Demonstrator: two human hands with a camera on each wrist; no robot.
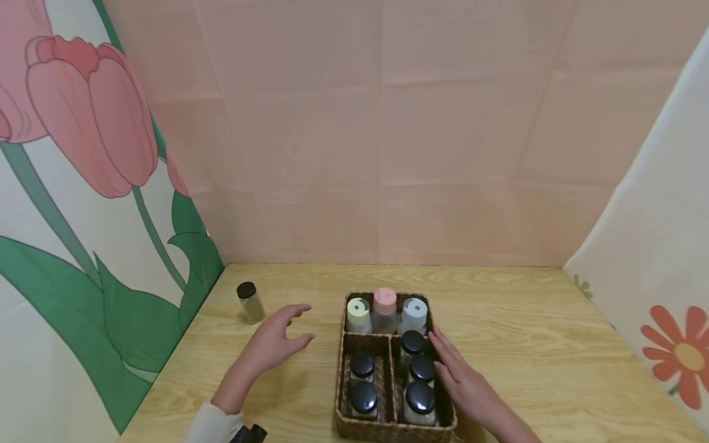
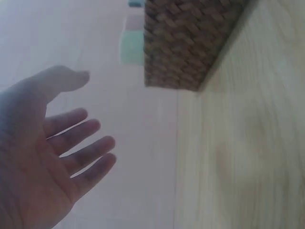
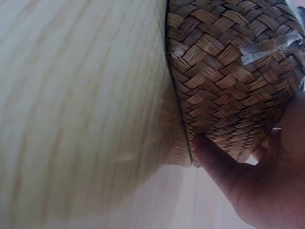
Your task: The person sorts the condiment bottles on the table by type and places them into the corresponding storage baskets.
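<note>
A woven basket [image 1: 339, 381] with three compartments stands on the table. Two black-lidded jars [image 1: 363, 397] sit in its front left compartment and three more jars [image 1: 420, 399] in the front right. Along the back compartment are bottles with a yellow cap [image 1: 358, 309], a pink cap [image 1: 384, 298] and a blue cap [image 1: 415, 309]. My right hand [image 1: 464, 381] rests against the basket's right side, fingers extended along the wall. In the right wrist view, the thumb [image 3: 217, 160] touches the weave. My left hand [image 1: 274, 341] is held over the table left of the basket, thumb and fingers spread, holding nothing.
One jar with a black lid [image 1: 250, 301] stands apart on the wooden table [image 1: 498, 320], at the back left beyond my left hand. A pink cloth backdrop [image 1: 382, 154] hangs behind the table, with printed flower cloths [image 1: 91, 117] at the sides.
</note>
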